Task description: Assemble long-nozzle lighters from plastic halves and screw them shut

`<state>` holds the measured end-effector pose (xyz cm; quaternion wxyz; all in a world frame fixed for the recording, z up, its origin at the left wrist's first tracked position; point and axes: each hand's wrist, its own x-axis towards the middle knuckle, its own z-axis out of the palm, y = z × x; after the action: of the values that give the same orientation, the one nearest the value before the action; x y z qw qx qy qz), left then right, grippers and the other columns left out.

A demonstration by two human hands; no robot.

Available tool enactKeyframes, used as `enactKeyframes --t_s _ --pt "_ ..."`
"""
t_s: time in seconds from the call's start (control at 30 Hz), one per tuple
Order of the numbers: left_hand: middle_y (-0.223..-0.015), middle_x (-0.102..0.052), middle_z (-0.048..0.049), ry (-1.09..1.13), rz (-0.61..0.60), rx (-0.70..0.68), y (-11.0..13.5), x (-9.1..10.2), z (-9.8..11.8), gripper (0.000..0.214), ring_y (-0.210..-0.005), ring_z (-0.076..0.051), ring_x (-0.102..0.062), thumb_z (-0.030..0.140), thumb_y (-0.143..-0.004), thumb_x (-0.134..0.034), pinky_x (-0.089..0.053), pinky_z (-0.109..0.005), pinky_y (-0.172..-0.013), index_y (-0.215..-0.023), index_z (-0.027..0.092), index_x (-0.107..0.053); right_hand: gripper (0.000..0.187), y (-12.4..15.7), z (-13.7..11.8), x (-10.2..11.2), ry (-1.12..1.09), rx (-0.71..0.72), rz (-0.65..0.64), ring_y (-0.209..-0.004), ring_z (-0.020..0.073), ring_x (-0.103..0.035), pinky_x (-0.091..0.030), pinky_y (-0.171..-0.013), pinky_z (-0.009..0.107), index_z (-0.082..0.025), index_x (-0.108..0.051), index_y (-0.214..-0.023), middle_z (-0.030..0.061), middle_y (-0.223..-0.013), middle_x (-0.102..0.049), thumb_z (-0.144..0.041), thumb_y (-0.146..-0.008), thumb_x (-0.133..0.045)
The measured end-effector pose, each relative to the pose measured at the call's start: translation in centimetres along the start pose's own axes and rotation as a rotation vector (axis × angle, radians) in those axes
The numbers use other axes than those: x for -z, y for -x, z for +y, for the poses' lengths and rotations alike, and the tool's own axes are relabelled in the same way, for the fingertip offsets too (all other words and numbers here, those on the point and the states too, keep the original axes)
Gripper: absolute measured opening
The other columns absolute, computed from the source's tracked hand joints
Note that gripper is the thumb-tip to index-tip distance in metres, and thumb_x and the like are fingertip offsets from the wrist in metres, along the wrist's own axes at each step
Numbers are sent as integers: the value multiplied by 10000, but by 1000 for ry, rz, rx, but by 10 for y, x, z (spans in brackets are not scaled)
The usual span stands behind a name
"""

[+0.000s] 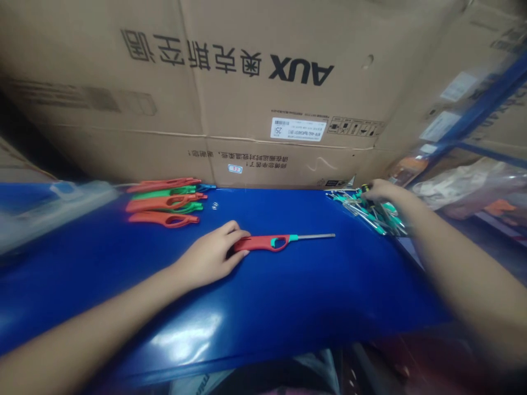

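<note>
On the blue surface, my left hand (220, 253) is closed around the back end of a red gas lighter (261, 243). The lighter lies flat, with a teal trigger and collar, and its metal barrel points right. At the far right my right hand (381, 191) reaches over a pile of metal lighter barrels with teal parts (370, 218). Its fingers are pinched around something dark with a yellow bit, too small to name. To the far left lie several orange and green lighter handles (167, 203) in a stack, without metal barrels.
A large cardboard box (230, 109) with upside-down print stands behind the blue table (288, 307). Tiny pale pieces (214, 206) lie beside the handles. A translucent plastic container (57, 211) is at the left. Plastic bags (457, 184) and a blue frame bar (486, 115) are at the right.
</note>
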<state>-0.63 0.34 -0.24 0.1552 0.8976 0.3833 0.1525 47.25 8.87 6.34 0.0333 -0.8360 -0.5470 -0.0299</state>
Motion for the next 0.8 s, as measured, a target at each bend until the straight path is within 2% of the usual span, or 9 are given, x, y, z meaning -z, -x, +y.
enactKeyframes --t_s 0.17,0.23,0.3,0.33,0.37,0.43,0.5,0.57,0.8 --pt "-1173 -591 -67 15 4 -7 0 -2 -2 343 -966 -222 -640 360 -989 -524 -526 -344 -840 -1291 225 -614 327 20 -19 24 -12 -13 207 -948 343 -669 -512 -720 388 -140 -644 -1027 194 -979 -688 -355 -783 -681" --pt "-1174 -589 -67 19 10 -15 0 -4 -2 346 -960 -216 -639 365 -992 -525 -526 -347 -860 -1297 227 -613 307 36 -40 26 -153 35 405 -899 327 -655 -505 -716 409 -183 -581 -1001 157 -949 -666 -387 -784 -656" --pt "-1188 -587 -69 24 16 -27 0 -5 -2 350 -968 -214 -639 372 -994 -528 -527 -347 -872 -1301 226 -612 229 55 -69 21 -380 221 581 -827 274 -631 -504 -747 407 -226 -506 -845 79 -830 -620 -308 -729 -685" --pt "-1198 -586 -70 26 20 -32 0 -6 -2 354 -979 -216 -638 374 -993 -531 -529 -346 -874 -1305 226 -610 256 66 -86 15 -511 333 602 -810 246 -621 -511 -744 393 -236 -468 -802 53 -820 -603 -280 -706 -701" --pt "-1208 -587 -72 29 22 -39 0 -6 -2 359 -992 -218 -638 374 -992 -535 -530 -345 -876 -1311 225 -607 279 77 -103 9 -682 419 567 -768 211 -612 -521 -704 365 -240 -450 -791 33 -825 -598 -268 -698 -712" --pt "-1213 -591 -76 34 28 -49 -1 -7 -2 364 -1004 -220 -638 372 -990 -541 -531 -345 -885 -1315 222 -605 267 100 -138 -6 -1080 498 308 -611 146 -582 -518 -552 306 -245 -470 -835 -1 -820 -609 -288 -735 -714" --pt "-1204 -598 -77 36 31 -58 0 -7 -2 362 -1003 -220 -640 365 -987 -545 -531 -346 -892 -1312 218 -609 254 120 -170 -20 -1331 509 2 -558 139 -591 -534 -486 292 -231 -532 -814 -13 -744 -613 -323 -738 -756" --pt "-1187 -606 -76 36 30 -70 0 -6 -2 372 -1008 -223 -640 367 -972 -569 -533 -342 -891 -1309 213 -611 268 134 -197 -32 -1489 447 -209 -562 140 -609 -558 -473 275 -212 -581 -766 -19 -662 -613 -311 -687 -818" --pt "-1143 -626 -79 26 43 -95 2 -4 -3 358 -1033 -229 -643 344 -951 -598 -541 -328 -892 -1274 193 -629 183 146 -251 -53 -1597 404 -301 -555 108 -624 -576 -488 223 -195 -627 -787 -18 -657 -654 -325 -749 -750"
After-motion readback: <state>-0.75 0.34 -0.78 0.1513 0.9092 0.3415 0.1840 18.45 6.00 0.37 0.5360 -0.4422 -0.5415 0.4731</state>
